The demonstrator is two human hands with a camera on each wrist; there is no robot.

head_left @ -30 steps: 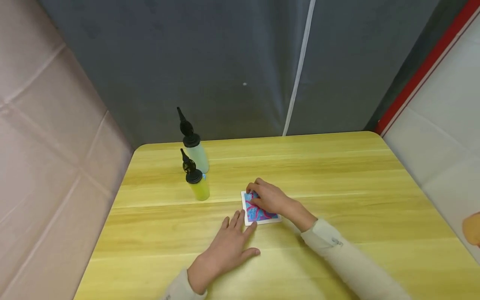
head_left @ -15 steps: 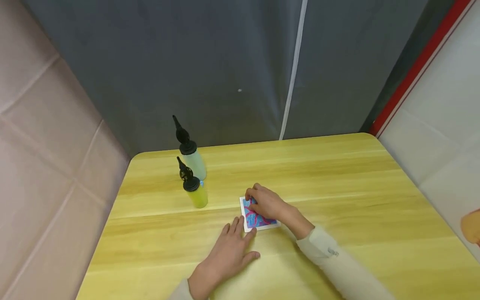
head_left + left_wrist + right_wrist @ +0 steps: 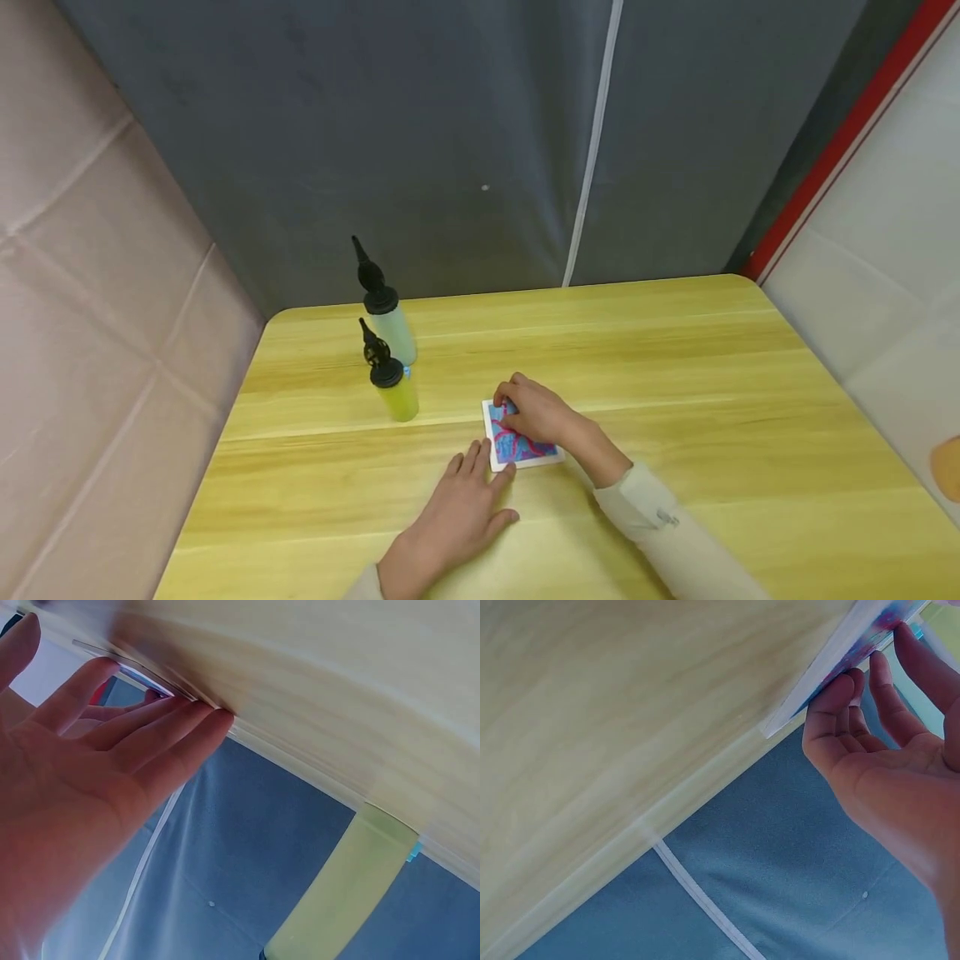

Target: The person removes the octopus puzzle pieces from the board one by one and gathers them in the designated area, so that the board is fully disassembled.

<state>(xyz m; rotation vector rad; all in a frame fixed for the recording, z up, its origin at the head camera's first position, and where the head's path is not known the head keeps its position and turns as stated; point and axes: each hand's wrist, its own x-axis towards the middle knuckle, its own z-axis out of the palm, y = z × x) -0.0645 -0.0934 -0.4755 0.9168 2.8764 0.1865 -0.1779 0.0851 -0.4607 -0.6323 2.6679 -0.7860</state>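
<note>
A small picture card (image 3: 513, 450), with a pink and blue pattern inside a white border, lies flat on the wooden table (image 3: 675, 358). Bent fingers of my right hand (image 3: 542, 411) rest their tips on its printed face, with the thumb apart from the index finger in the head view. In the right wrist view those fingertips (image 3: 841, 688) meet the picture near its white border. My left hand (image 3: 459, 510) lies flat with spread fingers, their tips right at the card's lower left edge. The palm of the right hand hides part of the card.
Behind and left of the hands stand a yellow bottle (image 3: 401, 400) and a taller pale green bottle (image 3: 394, 333), both with pointed black tops. A grey curtain (image 3: 420, 150) hangs behind the table. Pale walls flank it, and an orange shape (image 3: 947, 468) shows at the right edge.
The head view has shifted slightly, so the table and everything on it sit lower in the picture. Both hands keep nearly the same place at the card.
</note>
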